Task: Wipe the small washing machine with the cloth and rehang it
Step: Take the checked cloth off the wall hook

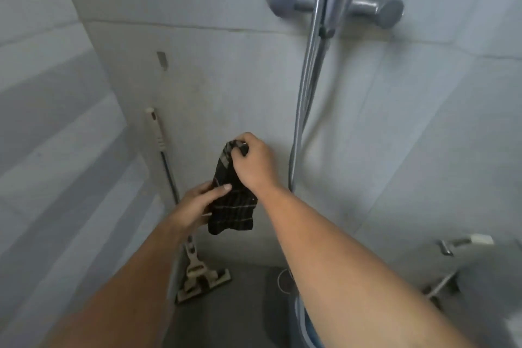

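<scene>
A dark plaid cloth (233,203) hangs down against the tiled wall in the middle of the head view. My right hand (252,162) pinches its top corner against the wall, where a small hook seems to sit under my fingers. My left hand (202,203) grips the cloth's left edge lower down, thumb on the fabric. The small washing machine is not in view.
A mop (195,268) leans in the corner left of the cloth, its head on the dark floor. A chrome shower mixer (336,1) and hose (303,99) run down the wall to the right. A small wall hook (161,59) sits higher left. A tap (463,243) is low right.
</scene>
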`<action>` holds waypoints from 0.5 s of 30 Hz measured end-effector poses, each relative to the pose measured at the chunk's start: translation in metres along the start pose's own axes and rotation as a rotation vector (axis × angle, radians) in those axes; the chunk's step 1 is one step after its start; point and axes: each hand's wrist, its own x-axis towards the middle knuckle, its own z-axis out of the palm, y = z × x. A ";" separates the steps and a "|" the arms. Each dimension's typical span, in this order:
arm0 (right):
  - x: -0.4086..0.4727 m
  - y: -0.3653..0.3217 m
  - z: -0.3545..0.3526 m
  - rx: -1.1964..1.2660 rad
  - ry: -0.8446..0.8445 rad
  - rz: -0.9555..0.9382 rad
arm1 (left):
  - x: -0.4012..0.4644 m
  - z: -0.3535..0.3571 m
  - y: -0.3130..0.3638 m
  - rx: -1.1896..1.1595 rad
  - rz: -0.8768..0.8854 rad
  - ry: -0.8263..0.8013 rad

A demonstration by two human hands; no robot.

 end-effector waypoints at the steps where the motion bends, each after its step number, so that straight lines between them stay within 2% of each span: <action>1: -0.016 0.028 0.003 -0.035 -0.017 0.009 | 0.003 0.011 -0.035 0.024 -0.034 0.011; 3: -0.052 0.086 0.006 -0.112 -0.083 0.023 | 0.006 0.031 -0.104 0.064 -0.098 0.076; 5: -0.088 0.136 0.003 -0.166 -0.174 0.021 | 0.002 0.052 -0.161 0.002 -0.172 0.111; 7: -0.123 0.172 -0.009 -0.219 -0.241 0.018 | -0.016 0.077 -0.199 -0.085 -0.270 0.078; 12: -0.215 0.199 -0.054 -0.357 -0.287 -0.083 | -0.073 0.134 -0.238 -0.206 -0.321 -0.029; 15: -0.268 0.192 -0.077 -0.432 -0.339 -0.152 | -0.099 0.162 -0.232 -0.280 -0.302 -0.008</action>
